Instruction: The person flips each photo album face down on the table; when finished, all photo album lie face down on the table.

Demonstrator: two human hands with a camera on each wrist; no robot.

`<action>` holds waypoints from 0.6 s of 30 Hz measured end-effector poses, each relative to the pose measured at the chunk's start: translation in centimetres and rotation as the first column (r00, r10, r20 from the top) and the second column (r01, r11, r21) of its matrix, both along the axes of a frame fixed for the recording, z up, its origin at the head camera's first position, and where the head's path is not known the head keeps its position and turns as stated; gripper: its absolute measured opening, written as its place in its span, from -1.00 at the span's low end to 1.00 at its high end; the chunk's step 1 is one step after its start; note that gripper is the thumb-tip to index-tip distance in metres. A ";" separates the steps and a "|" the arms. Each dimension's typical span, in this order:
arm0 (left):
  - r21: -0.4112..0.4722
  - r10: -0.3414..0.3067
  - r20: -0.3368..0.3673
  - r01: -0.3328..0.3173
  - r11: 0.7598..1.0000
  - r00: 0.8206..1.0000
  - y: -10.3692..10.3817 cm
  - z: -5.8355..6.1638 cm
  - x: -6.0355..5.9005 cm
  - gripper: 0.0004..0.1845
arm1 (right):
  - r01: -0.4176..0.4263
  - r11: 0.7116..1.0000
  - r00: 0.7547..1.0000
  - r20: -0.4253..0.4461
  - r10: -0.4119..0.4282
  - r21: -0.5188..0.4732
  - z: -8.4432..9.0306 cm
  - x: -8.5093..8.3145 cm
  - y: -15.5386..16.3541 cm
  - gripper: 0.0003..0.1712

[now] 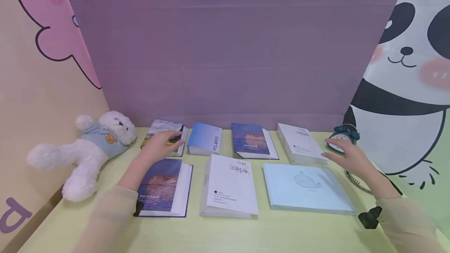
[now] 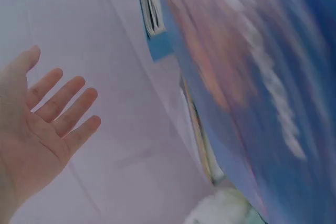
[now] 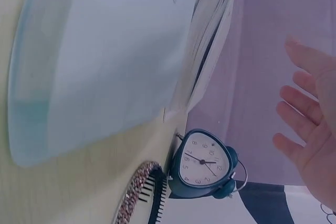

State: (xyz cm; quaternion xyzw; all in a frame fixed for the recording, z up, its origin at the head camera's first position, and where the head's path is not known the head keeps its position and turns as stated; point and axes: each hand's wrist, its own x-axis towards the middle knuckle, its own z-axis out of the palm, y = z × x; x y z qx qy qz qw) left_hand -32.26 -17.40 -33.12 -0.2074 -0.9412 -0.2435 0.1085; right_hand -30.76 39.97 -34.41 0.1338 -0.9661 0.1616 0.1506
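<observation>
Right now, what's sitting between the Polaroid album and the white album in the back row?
In the head view, one album with a purple sunset cover lies between the Polaroid album and the white album.

We see bare table (image 1: 281, 233) in front of the whale album (image 1: 306, 186); behind it, a white album (image 1: 300, 143) and clock (image 1: 343, 136) crowd passage.
</observation>
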 end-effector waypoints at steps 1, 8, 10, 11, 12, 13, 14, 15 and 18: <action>-0.001 -0.010 0.002 0.010 1.000 1.000 0.5 0.1 -0.1 -0.48 | 0.000 1.000 1.000 0.002 0.000 0.003 -0.1 -0.1 -0.2 -0.28; 0.007 -0.045 0.027 0.045 0.999 0.999 4.0 0.8 -0.9 -0.52 | 0.000 1.000 0.999 0.038 0.001 -0.016 -0.5 -0.8 -1.4 -0.28; 0.019 -0.059 0.026 0.058 0.998 0.998 5.0 1.0 -1.2 -0.53 | 0.001 1.000 0.999 0.053 0.000 -0.021 -0.5 -1.1 -1.7 -0.26; 0.026 -0.068 0.024 0.068 0.997 0.997 5.5 1.2 -1.4 -0.53 | 0.006 0.999 0.997 0.073 -0.004 -0.033 -0.5 -1.2 -1.9 -0.24; 0.035 -0.079 0.020 0.078 0.996 0.997 6.2 1.3 -1.6 -0.53 | 0.012 0.999 0.996 0.090 -0.008 -0.043 -0.6 -1.3 -2.0 -0.22; 0.045 -0.090 0.015 0.090 0.995 0.996 6.8 1.5 -1.8 -0.54 | 0.015 0.999 0.995 0.099 -0.010 -0.047 -0.6 -1.5 -2.2 -0.21; 0.054 -0.100 0.011 0.099 0.994 0.995 7.4 1.7 -2.1 -0.54 | 0.016 0.999 0.995 0.102 -0.011 -0.049 -0.7 -1.6 -2.3 -0.21; 0.058 -0.106 0.008 0.105 0.993 0.994 8.1 1.9 -2.3 -0.55 | 0.015 0.999 0.995 0.101 -0.010 -0.050 -0.7 -1.8 -2.4 -0.22; 0.067 -0.119 0.017 0.118 0.991 0.993 10.1 2.3 -2.9 -0.54 | 0.002 0.999 0.996 0.086 0.002 -0.046 -1.0 -2.3 -3.0 -0.24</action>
